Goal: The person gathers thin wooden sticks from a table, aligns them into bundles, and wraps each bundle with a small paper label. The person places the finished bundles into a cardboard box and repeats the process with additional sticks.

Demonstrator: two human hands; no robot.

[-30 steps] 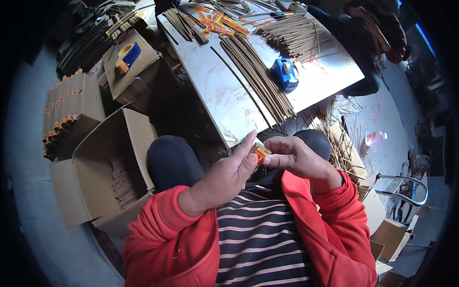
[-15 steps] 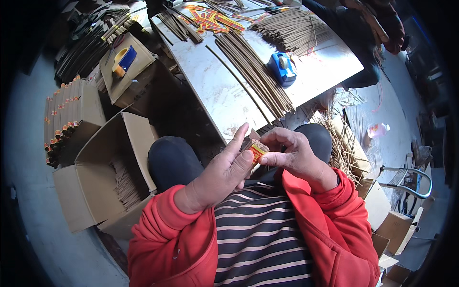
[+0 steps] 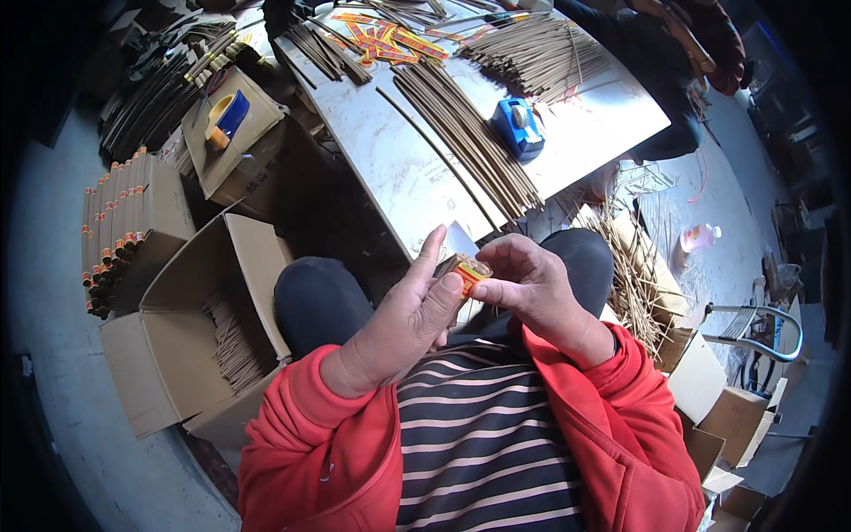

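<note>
Above my lap, both hands hold a bundle of brown incense sticks (image 3: pixel 475 266) with a red and yellow paper band (image 3: pixel 470 280) round its end. My left hand (image 3: pixel 403 315) is wrapped about the bundle, its thumb by the band and its forefinger stretched up alongside. With thumb and bent fingers, my right hand (image 3: pixel 536 282) pinches the band at the bundle's right side. The rest of the bundle is hidden behind my hands.
Ahead on the white table (image 3: pixel 390 168) lie loose incense sticks (image 3: pixel 465 137), a blue tape dispenser (image 3: pixel 519 129) and red-yellow paper bands (image 3: pixel 386 37). An open carton (image 3: pixel 168 355) with sticks stands left, near stacked banded bundles (image 3: pixel 115 222). Another person (image 3: pixel 683 53) is at the far right.
Both hands stay on the bundle and have shifted very slightly left with it. The whole view has also moved a little.
</note>
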